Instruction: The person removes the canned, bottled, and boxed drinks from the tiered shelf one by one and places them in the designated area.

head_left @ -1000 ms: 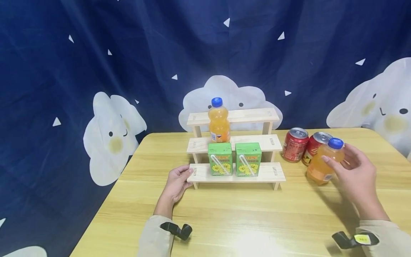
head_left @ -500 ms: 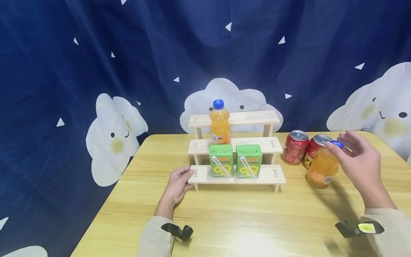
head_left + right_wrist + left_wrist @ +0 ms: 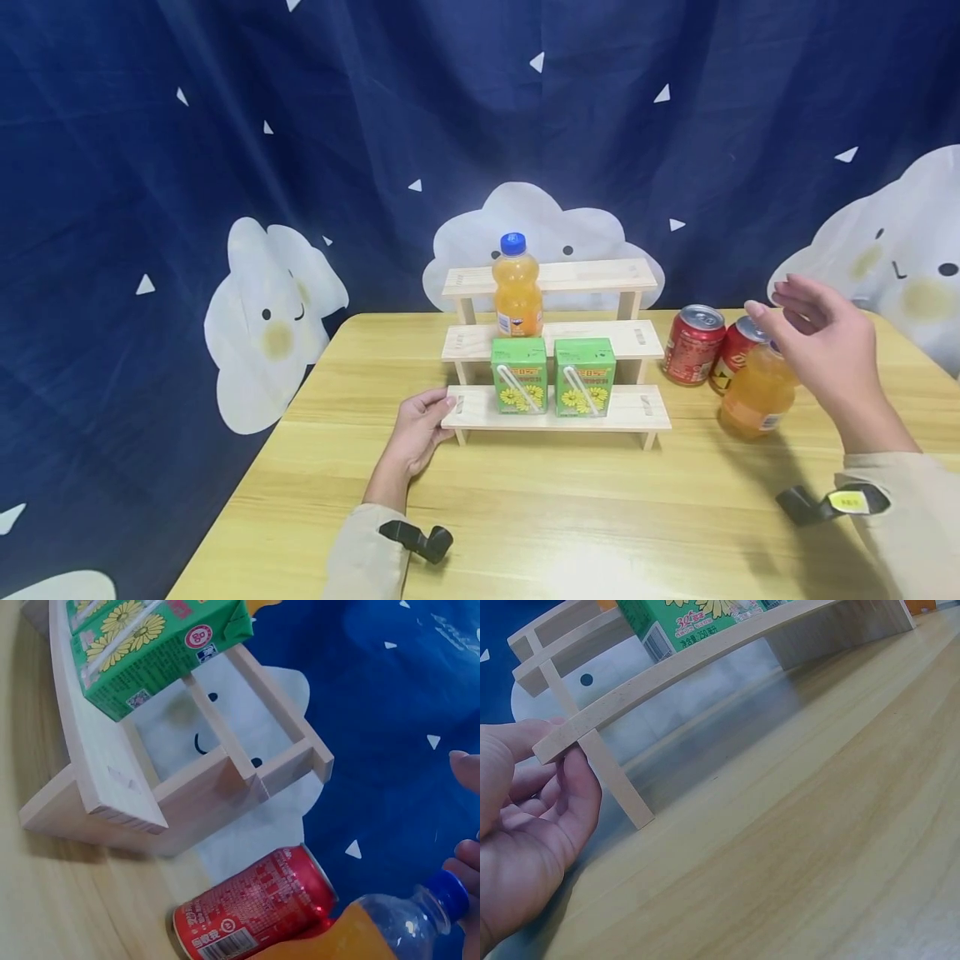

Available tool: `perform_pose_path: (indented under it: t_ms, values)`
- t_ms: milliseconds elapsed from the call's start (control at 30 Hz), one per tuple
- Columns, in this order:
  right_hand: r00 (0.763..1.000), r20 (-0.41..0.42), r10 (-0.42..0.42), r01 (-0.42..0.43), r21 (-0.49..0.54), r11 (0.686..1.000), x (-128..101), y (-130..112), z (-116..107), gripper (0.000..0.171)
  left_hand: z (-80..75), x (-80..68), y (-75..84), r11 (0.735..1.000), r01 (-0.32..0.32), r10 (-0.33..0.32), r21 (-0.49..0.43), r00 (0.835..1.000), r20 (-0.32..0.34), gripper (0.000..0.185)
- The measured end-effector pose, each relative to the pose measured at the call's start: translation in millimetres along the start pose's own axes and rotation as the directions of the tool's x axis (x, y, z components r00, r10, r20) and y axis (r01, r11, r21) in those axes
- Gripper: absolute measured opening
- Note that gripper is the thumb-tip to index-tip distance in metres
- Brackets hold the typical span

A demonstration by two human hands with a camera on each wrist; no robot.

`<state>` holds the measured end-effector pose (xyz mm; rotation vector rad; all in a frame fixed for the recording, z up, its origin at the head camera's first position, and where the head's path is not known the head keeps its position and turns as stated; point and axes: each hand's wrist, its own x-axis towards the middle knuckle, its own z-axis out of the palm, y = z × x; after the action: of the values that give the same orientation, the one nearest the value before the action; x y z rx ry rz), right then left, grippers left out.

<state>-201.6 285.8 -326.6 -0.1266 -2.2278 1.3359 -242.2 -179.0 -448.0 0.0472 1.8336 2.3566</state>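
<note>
Fingers of the right hand [image 3: 825, 354] are hovering spread over the blue-capped orange juice bottle [image 3: 757, 392], standing unshelved at right; left hand [image 3: 416, 429] is pinching the three-tier wooden rack [image 3: 633, 408], already holding one bottle and two cartons.

The green juice carton [image 3: 694, 622] carries the figures "25" followed by unclear characters on its lower front edge in the left wrist view. In the right wrist view a carton [image 3: 154, 652] shows a round red mark, unreadable. The red can [image 3: 259, 907] bears small white marks, illegible.
</note>
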Motion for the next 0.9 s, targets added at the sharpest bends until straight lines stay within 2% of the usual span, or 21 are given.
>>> perform_pose_path:
  t_ms: [133, 467, 600, 900]
  values:
    - [1.000, 0.010, -0.016, 0.016, -0.002, 1.000, 2, -6, 1, 0.061, -0.4, 0.5, -0.8, 1.000, 0.003, -0.003, 0.003, 1.000, 0.003, 0.036]
    - [0.996, 0.086, 0.005, 0.005, -0.120, 0.993, 7, -22, 13, 0.067, -0.6, 0.0, -1.1, 1.000, -0.002, 0.002, 0.014, 1.000, 0.008, 0.037]
    - [0.995, 0.102, 0.008, 0.005, -0.128, 0.992, 8, -25, 20, 0.068, -0.7, 1.4, -1.8, 1.000, -0.010, 0.010, 0.015, 1.000, 0.018, 0.038]
    - [0.987, 0.151, -0.047, 0.068, -0.136, 0.988, 7, -35, 36, 0.066, -1.0, 1.0, -0.7, 1.000, 0.000, 0.000, 0.007, 1.000, 0.009, 0.036]
